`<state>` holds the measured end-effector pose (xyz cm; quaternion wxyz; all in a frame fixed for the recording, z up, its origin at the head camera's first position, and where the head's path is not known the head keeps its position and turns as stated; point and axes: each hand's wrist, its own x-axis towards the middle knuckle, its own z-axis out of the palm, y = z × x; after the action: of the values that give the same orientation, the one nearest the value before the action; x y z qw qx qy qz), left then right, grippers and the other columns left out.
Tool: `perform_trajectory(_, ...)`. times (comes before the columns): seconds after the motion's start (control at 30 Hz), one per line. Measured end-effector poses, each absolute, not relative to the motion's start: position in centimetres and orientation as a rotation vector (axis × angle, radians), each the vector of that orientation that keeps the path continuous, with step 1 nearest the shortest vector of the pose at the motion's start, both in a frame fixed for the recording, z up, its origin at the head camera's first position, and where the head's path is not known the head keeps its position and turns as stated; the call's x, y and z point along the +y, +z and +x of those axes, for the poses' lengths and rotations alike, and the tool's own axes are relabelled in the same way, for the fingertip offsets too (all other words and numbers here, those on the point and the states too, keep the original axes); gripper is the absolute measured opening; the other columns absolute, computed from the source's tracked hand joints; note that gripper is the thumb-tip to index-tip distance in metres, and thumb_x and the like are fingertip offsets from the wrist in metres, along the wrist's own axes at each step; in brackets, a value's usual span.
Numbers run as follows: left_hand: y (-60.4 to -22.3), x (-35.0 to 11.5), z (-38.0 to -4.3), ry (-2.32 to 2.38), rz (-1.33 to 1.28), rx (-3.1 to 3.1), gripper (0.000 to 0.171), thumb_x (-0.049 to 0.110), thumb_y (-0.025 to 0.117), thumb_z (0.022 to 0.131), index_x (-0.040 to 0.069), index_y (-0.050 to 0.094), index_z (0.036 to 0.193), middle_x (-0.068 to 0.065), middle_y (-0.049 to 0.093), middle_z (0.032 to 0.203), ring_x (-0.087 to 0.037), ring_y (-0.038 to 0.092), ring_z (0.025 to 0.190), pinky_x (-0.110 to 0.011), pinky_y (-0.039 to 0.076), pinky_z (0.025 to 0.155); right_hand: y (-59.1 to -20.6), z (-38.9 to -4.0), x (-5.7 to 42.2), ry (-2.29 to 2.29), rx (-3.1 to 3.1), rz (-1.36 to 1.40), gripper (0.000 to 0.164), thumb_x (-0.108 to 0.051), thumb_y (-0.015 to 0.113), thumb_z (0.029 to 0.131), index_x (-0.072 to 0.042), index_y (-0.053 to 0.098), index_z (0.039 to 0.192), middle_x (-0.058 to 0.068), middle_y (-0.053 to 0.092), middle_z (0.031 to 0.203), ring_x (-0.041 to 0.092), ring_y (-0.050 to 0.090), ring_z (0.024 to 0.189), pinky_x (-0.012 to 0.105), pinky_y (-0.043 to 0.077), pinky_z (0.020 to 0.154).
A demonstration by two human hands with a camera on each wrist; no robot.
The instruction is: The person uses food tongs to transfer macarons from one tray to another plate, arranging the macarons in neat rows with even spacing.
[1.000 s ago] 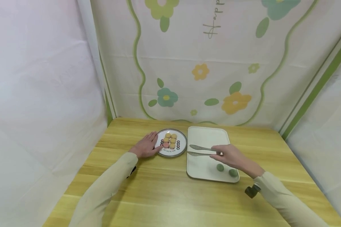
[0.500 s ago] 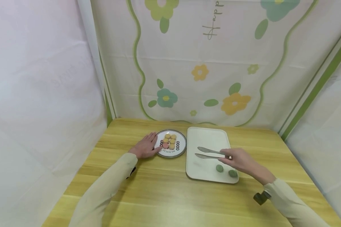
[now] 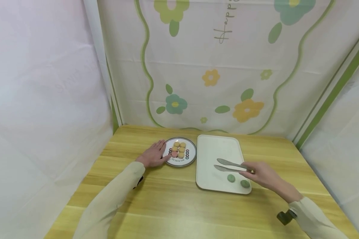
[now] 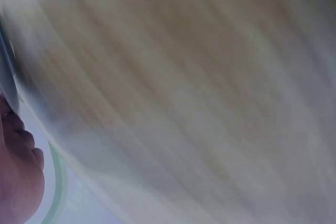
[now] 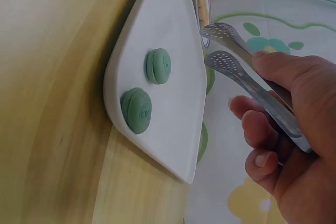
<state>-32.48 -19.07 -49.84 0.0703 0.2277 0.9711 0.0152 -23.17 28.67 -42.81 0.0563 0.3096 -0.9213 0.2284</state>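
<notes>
Metal tongs [image 3: 229, 164] with perforated tips are gripped by my right hand [image 3: 263, 175] over the right part of a white tray [image 3: 218, 146]. Their two arms stand apart with nothing between them. Two green macarons [image 5: 159, 66] lie near the tray's front right corner, below the tongs. On the left, my left hand [image 3: 153, 154] rests beside a round white plate [image 3: 191, 146], its straight fingers and thumb touching the rim. Several yellow macarons [image 3: 181, 150] and a pink macaron [image 3: 174, 154] sit together on the plate. The left wrist view shows mostly blurred table.
Plate and tray stand side by side on a wooden table [image 3: 179, 205]. A white cloth backdrop [image 3: 179, 83] with printed flowers rises behind the table, and plain cloth [image 3: 48, 116] hangs at the sides.
My right hand has drawn the tongs rightward and slightly toward me, from near the tray's left edge to its right part. The left hand stays at the plate.
</notes>
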Motion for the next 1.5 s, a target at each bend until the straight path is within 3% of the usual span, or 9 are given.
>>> perform_trajectory(0.3, -49.9, -19.1, -32.3, 0.056, 0.702, 2.937, 0.087, 0.064, 0.024, 0.100, -0.002, 0.015, 0.155, -0.020, 0.012, 0.164, -0.034, 0.012, 0.153, -0.045, 0.018, 0.125, -43.1, -22.3, 29.6, 0.702, -2.741, 0.956, 0.009, -0.021, 0.075, 0.087, -0.023, 0.066, 0.089, -0.020, 0.054, 0.063, -0.007, 0.037, 0.052, 0.016, 0.034, 0.043)
perform_trajectory(0.5, -50.0, -19.1, -32.4, 0.060, 0.725, 2.945, 0.086, 0.063, 0.024, 0.100, -0.003, 0.015, 0.155, -0.021, 0.012, 0.164, -0.034, 0.011, 0.153, -0.046, 0.017, 0.125, -43.1, -21.6, 30.4, 0.722, -2.818, 0.882, 0.013, -0.023, 0.075, 0.087, -0.017, 0.072, 0.098, -0.017, 0.056, 0.063, -0.006, 0.039, 0.052, 0.018, 0.035, 0.043)
perform_trajectory(0.77, -50.1, -19.2, -32.6, 0.071, 0.715, 2.936, 0.086, 0.063, 0.023, 0.100, -0.003, 0.012, 0.155, -0.020, 0.009, 0.165, -0.033, 0.009, 0.154, -0.045, 0.016, 0.125, -43.2, -20.8, 31.1, 0.649, -2.834, 0.856, 0.008, -0.027, 0.075, 0.087, -0.028, 0.068, 0.091, -0.020, 0.049, 0.062, -0.007, 0.036, 0.052, 0.017, 0.034, 0.044)
perform_trajectory(1.17, -50.0, -19.1, -32.7, 0.055, 0.708, 2.926, 0.088, 0.065, 0.020, 0.100, -0.003, 0.012, 0.156, -0.020, 0.008, 0.165, -0.033, 0.009, 0.154, -0.045, 0.016, 0.125, -43.7, -20.2, 32.0, 0.612, -2.847, 0.898, 0.017, -0.021, 0.075, 0.086, -0.013, 0.072, 0.101, -0.020, 0.052, 0.062, -0.008, 0.037, 0.050, 0.017, 0.035, 0.044)
perform_trajectory(1.5, -50.1, -19.1, -32.7, 0.071, 0.709, 2.928, 0.088, 0.065, 0.021, 0.100, -0.003, 0.013, 0.156, -0.021, 0.009, 0.164, -0.033, 0.010, 0.154, -0.045, 0.017, 0.125, -43.6, -20.1, 32.3, 0.577, -2.854, 0.919, 0.015, -0.024, 0.074, 0.088, -0.014, 0.071, 0.098, -0.019, 0.054, 0.063, -0.008, 0.038, 0.051, 0.016, 0.036, 0.046)
